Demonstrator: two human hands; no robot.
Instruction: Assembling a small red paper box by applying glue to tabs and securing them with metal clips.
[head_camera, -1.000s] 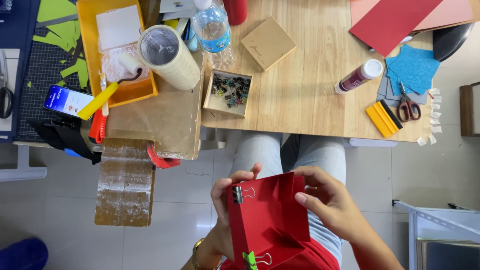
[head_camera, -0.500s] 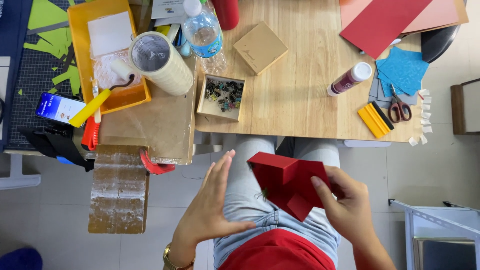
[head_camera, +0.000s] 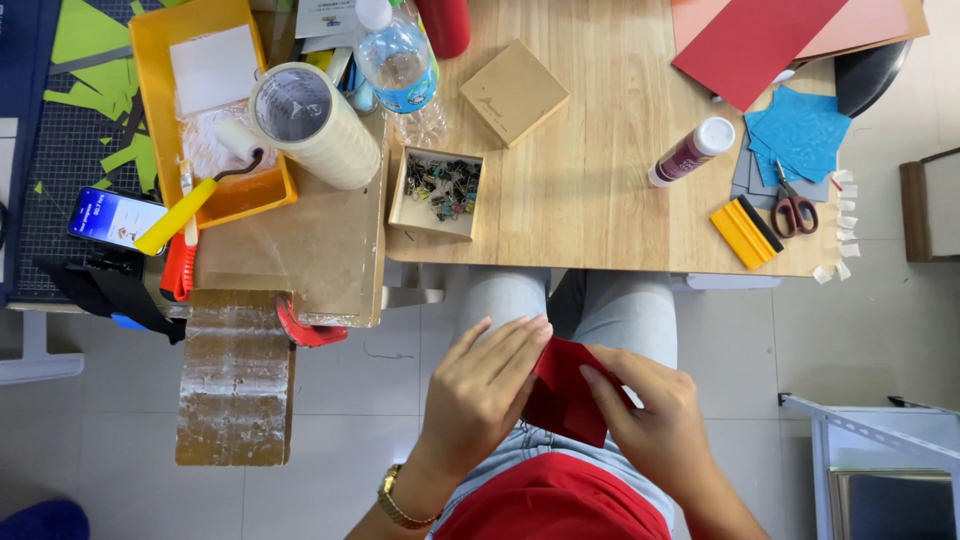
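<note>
The folded red paper piece (head_camera: 565, 392) lies over the person's lap, pinched from the right edge by the right hand (head_camera: 655, 425), thumb and fingers closed on it. The left hand (head_camera: 485, 390) lies flat and open against its left side, fingers extended, pressing rather than gripping. The paper's long axis runs diagonally between the two hands. Beyond the grip, up on the tabletop (head_camera: 590, 190), sit a small box of binder clips (head_camera: 437, 190) and a glue bottle (head_camera: 690, 152).
</note>
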